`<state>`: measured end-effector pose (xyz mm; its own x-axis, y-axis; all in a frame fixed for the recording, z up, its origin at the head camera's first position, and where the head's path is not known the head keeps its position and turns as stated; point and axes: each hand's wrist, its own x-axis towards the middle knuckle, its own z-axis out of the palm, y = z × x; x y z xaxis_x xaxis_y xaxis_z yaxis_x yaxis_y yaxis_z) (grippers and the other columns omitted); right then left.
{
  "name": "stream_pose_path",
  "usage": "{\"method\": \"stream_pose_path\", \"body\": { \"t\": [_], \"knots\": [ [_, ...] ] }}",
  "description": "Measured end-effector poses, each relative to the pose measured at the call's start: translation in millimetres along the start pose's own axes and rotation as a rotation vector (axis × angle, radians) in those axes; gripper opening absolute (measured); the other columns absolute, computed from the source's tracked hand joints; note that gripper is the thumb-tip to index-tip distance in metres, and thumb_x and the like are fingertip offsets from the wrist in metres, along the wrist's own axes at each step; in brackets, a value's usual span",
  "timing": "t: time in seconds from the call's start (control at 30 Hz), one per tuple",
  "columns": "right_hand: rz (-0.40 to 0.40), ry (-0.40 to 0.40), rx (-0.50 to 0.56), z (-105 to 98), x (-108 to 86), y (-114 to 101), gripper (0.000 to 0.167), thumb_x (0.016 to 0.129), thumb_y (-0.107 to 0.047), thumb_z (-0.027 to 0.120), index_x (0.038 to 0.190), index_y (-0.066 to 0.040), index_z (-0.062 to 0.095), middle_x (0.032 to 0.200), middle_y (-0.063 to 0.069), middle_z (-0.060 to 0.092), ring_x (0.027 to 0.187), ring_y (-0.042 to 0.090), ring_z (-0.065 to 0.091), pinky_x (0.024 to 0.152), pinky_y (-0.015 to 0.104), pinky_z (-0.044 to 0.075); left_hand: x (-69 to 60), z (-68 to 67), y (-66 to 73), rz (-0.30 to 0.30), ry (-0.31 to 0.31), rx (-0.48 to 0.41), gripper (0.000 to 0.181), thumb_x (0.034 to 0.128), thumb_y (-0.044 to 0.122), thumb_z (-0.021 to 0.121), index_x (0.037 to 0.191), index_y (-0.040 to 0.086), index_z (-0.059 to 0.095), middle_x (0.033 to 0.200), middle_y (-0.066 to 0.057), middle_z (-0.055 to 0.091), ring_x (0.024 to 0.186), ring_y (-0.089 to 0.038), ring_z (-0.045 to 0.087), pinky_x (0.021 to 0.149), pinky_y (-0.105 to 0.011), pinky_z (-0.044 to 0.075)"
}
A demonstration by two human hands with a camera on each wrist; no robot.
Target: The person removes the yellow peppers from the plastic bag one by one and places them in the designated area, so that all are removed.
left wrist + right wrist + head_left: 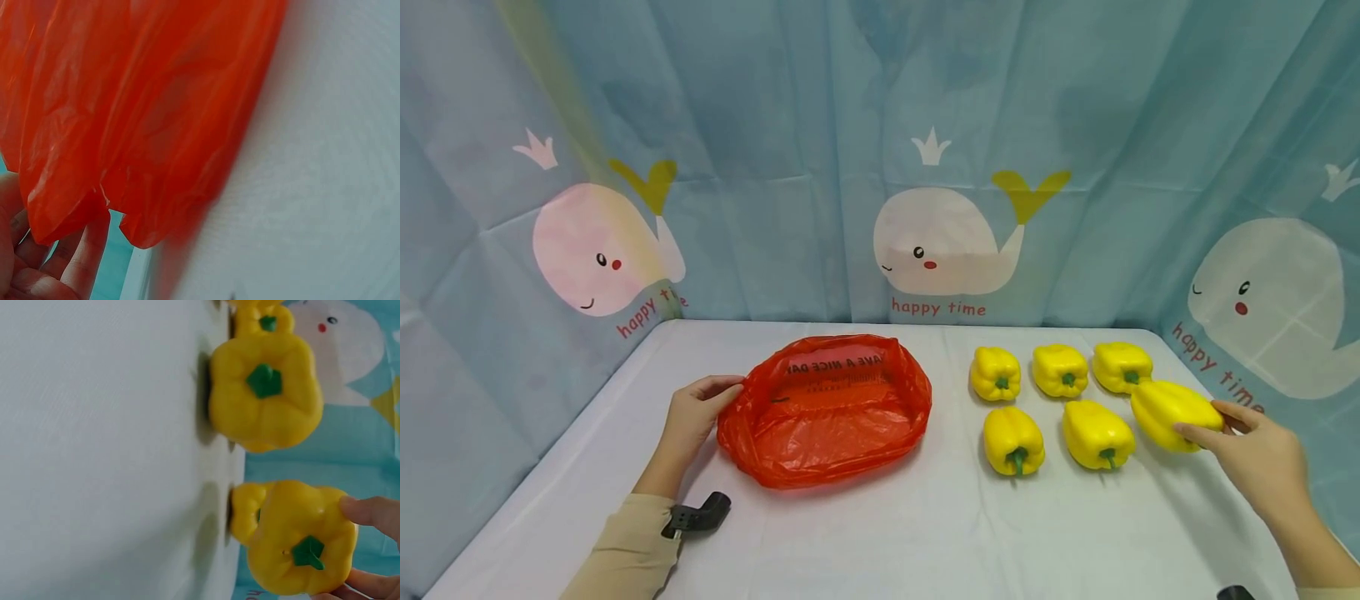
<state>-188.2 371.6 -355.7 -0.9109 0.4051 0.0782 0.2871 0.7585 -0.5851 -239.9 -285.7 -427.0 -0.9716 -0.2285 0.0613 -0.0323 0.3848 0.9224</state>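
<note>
A red plastic bag (835,433) lies with its mouth spread wide on the left half of the table, dark print showing inside. My left hand (697,408) pinches its left rim; in the left wrist view, red folds (150,112) partly cover the fingers (87,250). On the right, my right hand (1262,450) grips a yellow bell pepper (1172,414) between thumb and fingers. That pepper is off the table, its green stem (308,552) facing the right wrist camera. Several other yellow bell peppers (1097,435) stand in two rows just left of it.
The white tablecloth (880,542) covers the table. Light blue curtains (790,250) with printed whales hang behind it and along both sides. A black wrist strap mount (700,515) sits on the left sleeve, close above the cloth.
</note>
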Motion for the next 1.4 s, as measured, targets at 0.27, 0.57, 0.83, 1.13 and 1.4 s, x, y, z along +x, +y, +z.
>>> {"method": "stream_pose_path", "body": {
  "t": [0.27, 0.57, 0.83, 1.13, 1.4],
  "knots": [
    [0.098, -0.047, 0.001, 4, 7.0, 17, 0.089, 0.092, -0.049, 0.065, 0.144, 0.016, 0.034, 0.144, 0.040, 0.036, 0.132, 0.056, 0.035, 0.104, 0.064, 0.039, 2.0, 3.7, 2.5, -0.002, -0.011, -0.001, 0.051, 0.0959, 0.042, 0.064, 0.131, 0.004, 0.063, 0.107, 0.014, 0.068, 0.093, 0.005, 0.057, 0.079, -0.009, 0.052],
    [0.075, -0.060, -0.030, 6, 7.5, 25, 0.088, 0.092, -0.049, 0.066, 0.142, 0.018, 0.035, 0.143, 0.040, 0.036, 0.131, 0.057, 0.035, 0.104, 0.064, 0.038, 1.3, 4.7, 2.7, 0.003, -0.021, 0.003, 0.050, 0.0957, 0.040, 0.064, 0.130, 0.003, 0.063, 0.101, 0.021, 0.066, 0.091, 0.007, 0.057, 0.079, -0.009, 0.052],
    [-0.024, -0.058, -0.080, 4, 6.8, 23, 0.087, 0.092, -0.047, 0.067, 0.138, 0.021, 0.037, 0.139, 0.044, 0.038, 0.124, 0.059, 0.039, 0.099, 0.067, 0.040, -3.1, 2.0, 11.3, 0.008, -0.025, 0.080, 0.055, 0.0963, 0.047, 0.061, 0.133, 0.006, 0.061, 0.131, -0.013, 0.065, 0.107, -0.009, 0.059, 0.080, -0.007, 0.049],
    [-0.141, -0.030, -0.133, 15, 4.6, 10, 0.079, 0.090, -0.040, 0.072, 0.130, 0.023, 0.045, 0.130, 0.045, 0.046, 0.110, 0.058, 0.050, 0.086, 0.062, 0.048, -21.7, -45.2, 39.6, 0.094, -0.010, 0.300, 0.053, 0.0997, 0.048, 0.053, 0.133, 0.008, 0.061, 0.134, -0.020, 0.061, 0.118, -0.030, 0.055, 0.075, -0.006, 0.045],
    [-0.150, -0.041, -0.145, 6, 7.7, 0, 0.078, 0.095, -0.043, 0.064, 0.136, 0.019, 0.041, 0.132, 0.049, 0.041, 0.105, 0.058, 0.050, 0.068, 0.051, 0.053, -20.3, -67.6, 76.6, 0.184, -0.030, 0.370, 0.048, 0.0977, 0.048, 0.057, 0.129, 0.013, 0.065, 0.114, 0.009, 0.069, 0.097, 0.002, 0.058, 0.074, -0.012, 0.050]
  ]
}}
